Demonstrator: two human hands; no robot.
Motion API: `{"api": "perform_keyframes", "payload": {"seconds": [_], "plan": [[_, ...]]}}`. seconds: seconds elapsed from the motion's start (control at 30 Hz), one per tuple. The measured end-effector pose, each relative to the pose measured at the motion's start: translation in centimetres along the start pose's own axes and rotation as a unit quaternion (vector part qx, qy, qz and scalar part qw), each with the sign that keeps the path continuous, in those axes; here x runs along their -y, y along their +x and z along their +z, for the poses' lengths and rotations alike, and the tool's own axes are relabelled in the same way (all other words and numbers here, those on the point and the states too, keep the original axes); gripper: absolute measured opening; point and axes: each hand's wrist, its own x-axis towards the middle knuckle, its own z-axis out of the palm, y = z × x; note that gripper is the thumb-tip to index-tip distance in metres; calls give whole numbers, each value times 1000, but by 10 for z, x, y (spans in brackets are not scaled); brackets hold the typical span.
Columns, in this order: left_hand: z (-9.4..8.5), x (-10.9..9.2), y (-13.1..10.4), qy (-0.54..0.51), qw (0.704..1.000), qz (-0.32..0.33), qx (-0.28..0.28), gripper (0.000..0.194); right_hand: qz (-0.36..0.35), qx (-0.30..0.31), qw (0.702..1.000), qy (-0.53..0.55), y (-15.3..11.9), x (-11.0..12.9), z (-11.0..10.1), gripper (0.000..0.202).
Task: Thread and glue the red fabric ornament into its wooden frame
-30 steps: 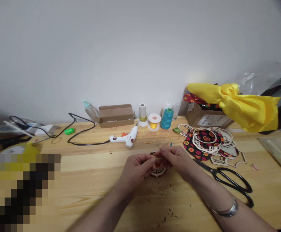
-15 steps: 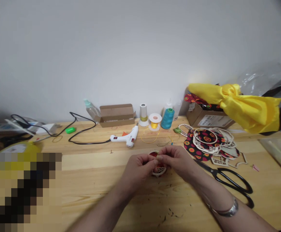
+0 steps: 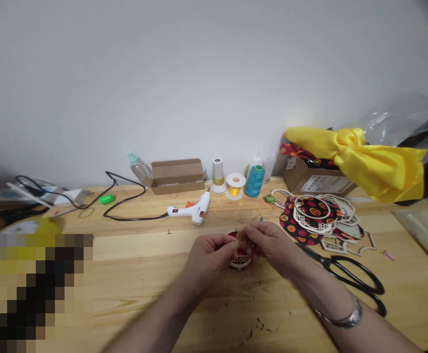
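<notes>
My left hand (image 3: 213, 256) is closed in a pinch at the middle of the table. My right hand (image 3: 269, 245), wearing a silver bracelet (image 3: 342, 318) on its wrist, is also closed, its fingertips just across from the left ones. Between them shows a thin yellowish cord (image 3: 239, 236), small and partly hidden by the fingers. Right beneath lies a small round ornament (image 3: 240, 262), a pale wooden fretwork rim over dark red fabric, its upper part mostly covered by my hands.
Black-handled scissors (image 3: 350, 274) lie near my right forearm. Fretwork frames (image 3: 315, 228) on patterned cloth sit at the right. A white glue gun (image 3: 190, 211), yellow cord spool (image 3: 235, 181), teal thread cone (image 3: 254, 181) and cardboard box (image 3: 179, 186) line the back.
My fingertips have drawn slightly apart, and the right fingers have curled differently. More of the thin cord shows between the hands. The ornament stays beneath them.
</notes>
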Motion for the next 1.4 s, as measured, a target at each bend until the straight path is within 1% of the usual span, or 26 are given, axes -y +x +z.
{"api": "perform_keyframes", "payload": {"seconds": [0.07,0.13,0.37,0.6,0.67,0.8,0.83,0.97,1.1,1.2,1.4], "plan": [[0,-2,-1,-4,1000,2,1,15,3,6,1000,1,0,0,-1,31],[1,-4,-1,-3,1000,1,1,15,8,5,1000,-2,-1,1,-2,24],[1,-5,-2,24,1000,-11,-4,19,7,-24,1000,-10,-1,2,-1,17],[0,-2,0,24,999,-21,-9,20,-24,-62,994,-88,-2,4,1,10],[0,-2,0,17,1000,-19,-7,20,-32,-50,994,-96,-2,5,1,13],[0,-2,0,11,1000,-15,2,20,-40,-27,996,-71,-1,4,0,32],[-1,-2,0,16,1000,-15,2,21,-37,-26,997,-63,-1,4,-1,31],[-1,-3,0,28,999,-16,-9,22,-16,-27,998,-46,0,3,-1,15],[-1,-2,0,25,1000,-15,-10,21,-8,-28,999,-30,-1,4,0,16],[0,-2,0,24,1000,-17,-7,21,-9,-29,998,-48,-2,6,0,16],[1,-2,1,23,999,-18,-14,21,-39,-76,991,-107,-3,7,1,6]]}}
